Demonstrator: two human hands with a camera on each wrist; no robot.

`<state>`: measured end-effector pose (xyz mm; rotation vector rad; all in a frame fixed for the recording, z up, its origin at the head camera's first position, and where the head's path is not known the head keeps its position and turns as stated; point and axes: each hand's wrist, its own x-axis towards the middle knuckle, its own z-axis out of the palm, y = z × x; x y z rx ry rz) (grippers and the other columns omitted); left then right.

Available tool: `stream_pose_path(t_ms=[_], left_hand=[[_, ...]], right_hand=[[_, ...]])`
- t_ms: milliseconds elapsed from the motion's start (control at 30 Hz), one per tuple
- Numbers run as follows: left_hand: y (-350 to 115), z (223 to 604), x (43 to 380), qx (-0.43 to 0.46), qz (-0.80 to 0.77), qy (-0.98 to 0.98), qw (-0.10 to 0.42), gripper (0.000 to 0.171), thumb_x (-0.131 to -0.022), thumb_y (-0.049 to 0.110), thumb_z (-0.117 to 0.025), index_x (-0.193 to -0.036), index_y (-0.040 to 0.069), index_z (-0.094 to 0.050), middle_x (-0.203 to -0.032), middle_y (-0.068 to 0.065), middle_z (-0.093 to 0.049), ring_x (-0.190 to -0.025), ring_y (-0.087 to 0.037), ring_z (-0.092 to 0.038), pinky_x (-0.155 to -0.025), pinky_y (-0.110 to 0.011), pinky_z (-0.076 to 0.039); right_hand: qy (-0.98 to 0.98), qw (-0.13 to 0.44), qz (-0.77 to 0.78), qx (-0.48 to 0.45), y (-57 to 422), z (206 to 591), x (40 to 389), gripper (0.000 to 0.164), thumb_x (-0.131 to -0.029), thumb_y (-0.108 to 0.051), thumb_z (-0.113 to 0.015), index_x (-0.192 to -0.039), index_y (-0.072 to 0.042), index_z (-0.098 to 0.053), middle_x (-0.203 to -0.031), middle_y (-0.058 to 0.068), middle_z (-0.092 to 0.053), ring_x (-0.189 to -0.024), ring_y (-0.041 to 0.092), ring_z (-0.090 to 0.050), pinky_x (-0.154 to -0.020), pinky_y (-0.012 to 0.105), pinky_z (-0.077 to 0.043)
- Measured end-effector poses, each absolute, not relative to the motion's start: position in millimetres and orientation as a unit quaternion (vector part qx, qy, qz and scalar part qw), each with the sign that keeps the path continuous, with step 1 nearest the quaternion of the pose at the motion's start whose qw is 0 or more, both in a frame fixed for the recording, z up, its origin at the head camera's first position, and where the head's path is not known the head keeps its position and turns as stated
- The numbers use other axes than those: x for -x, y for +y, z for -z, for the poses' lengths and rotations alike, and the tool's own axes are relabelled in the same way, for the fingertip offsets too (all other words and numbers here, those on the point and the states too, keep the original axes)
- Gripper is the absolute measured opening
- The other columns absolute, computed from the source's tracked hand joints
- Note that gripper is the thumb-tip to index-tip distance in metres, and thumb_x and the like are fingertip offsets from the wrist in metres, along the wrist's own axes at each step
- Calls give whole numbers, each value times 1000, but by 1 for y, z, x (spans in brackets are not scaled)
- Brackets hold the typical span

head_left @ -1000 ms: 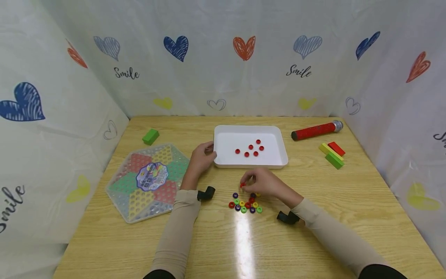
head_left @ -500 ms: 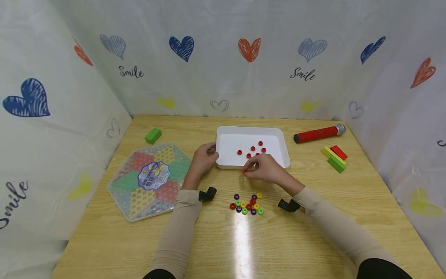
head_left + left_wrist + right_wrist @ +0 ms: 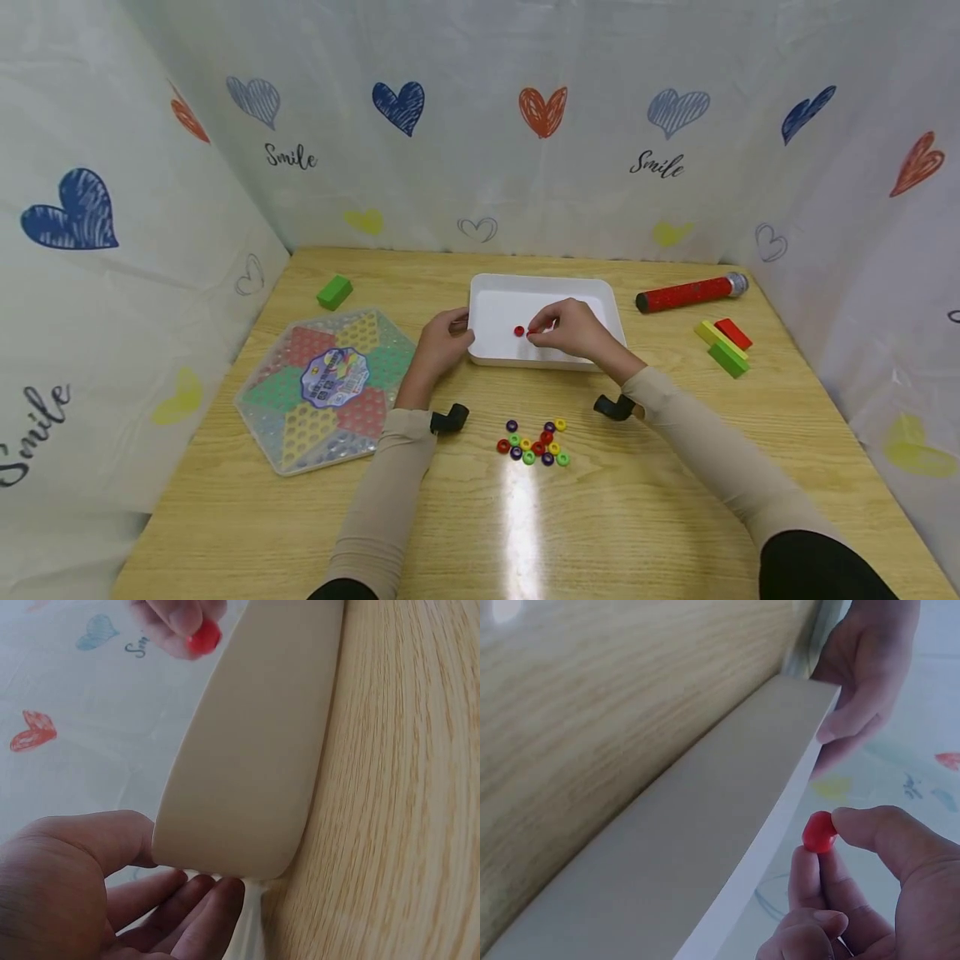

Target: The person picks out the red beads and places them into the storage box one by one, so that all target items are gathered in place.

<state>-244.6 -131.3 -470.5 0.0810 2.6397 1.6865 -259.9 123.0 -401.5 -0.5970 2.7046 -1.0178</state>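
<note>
**Operator:** On the wooden table (image 3: 675, 467), going from left to right, what is present?

**Inspector:** Far left: a green block (image 3: 334, 292) and, nearer the person, a hexagonal Chinese-checkers board (image 3: 327, 389) under a clear cover. Centre: a white tray (image 3: 495, 304). Far right: a red tube with a silver cap (image 3: 690, 292), then a cluster of yellow, red and green blocks (image 3: 723, 344).

**Operator:** State of the left hand?

**Inspector:** The left hand (image 3: 442, 344) grips the tray's left rim; the left wrist view shows the thumb on one face of the wall and the fingers (image 3: 196, 904) curled against the other.

**Operator:** State of the right hand?

**Inspector:** The right hand (image 3: 573, 327) is over the tray, above its interior. It pinches a red ring (image 3: 819, 831) between thumb and fingertips; the right wrist view shows the ring just past the tray's edge.

**Operator:** Tray contents?

**Inspector:** One loose red ring (image 3: 518, 331) is visible on the tray floor, just left of the right hand. The hand hides the rest of the floor.

**Operator:** Anything nearer the person?

**Inspector:** A small pile of mixed rings (image 3: 534, 443) in purple, green, yellow and red lies on the table between the forearms, well apart from the tray.
</note>
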Motion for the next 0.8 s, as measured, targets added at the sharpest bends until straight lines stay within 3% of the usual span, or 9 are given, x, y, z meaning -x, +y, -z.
stream_pose_path(t_ms=[333,800], left_hand=[[-132,470,244,-26,-539,842,1,51,-95,13,-61,-145,5,-55,-142,-15,-58,-130,-31,-59,-112,-45,-46],[-131,468,244,-24,-544,839,8,51,-95,13,-60,-146,5,-54,-142,-15,-58,-130,-30,-59,-112,-45,-47]], right_hand=[[919,112,341,161,119,403,291,17,-87,-23,-78,-99,-11,-80,-93,6,-76,-72,17,-61,-62,28,-49],[925,134,326,139,110,415,317,22,-91,-26,-73,-105,-11,-79,-104,9,-76,-88,20,-65,-83,36,-54]])
